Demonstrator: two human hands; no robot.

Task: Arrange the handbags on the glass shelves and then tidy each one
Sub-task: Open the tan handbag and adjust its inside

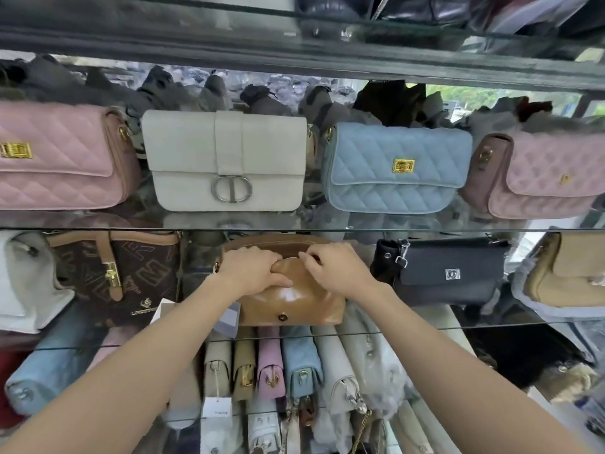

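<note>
A tan leather handbag stands on the middle glass shelf, straight ahead. My left hand grips its top edge on the left, fingers curled over the flap. My right hand pinches the same edge just to the right, near the zip. On the shelf above stand a pink quilted bag, a white bag with a silver clasp, a blue quilted bag and a second pink quilted bag.
Left of the tan bag stands a brown monogram bag; to its right a black bag and a beige bag. Below, several bags lie packed side by side. The upper shelf edge runs just above my hands.
</note>
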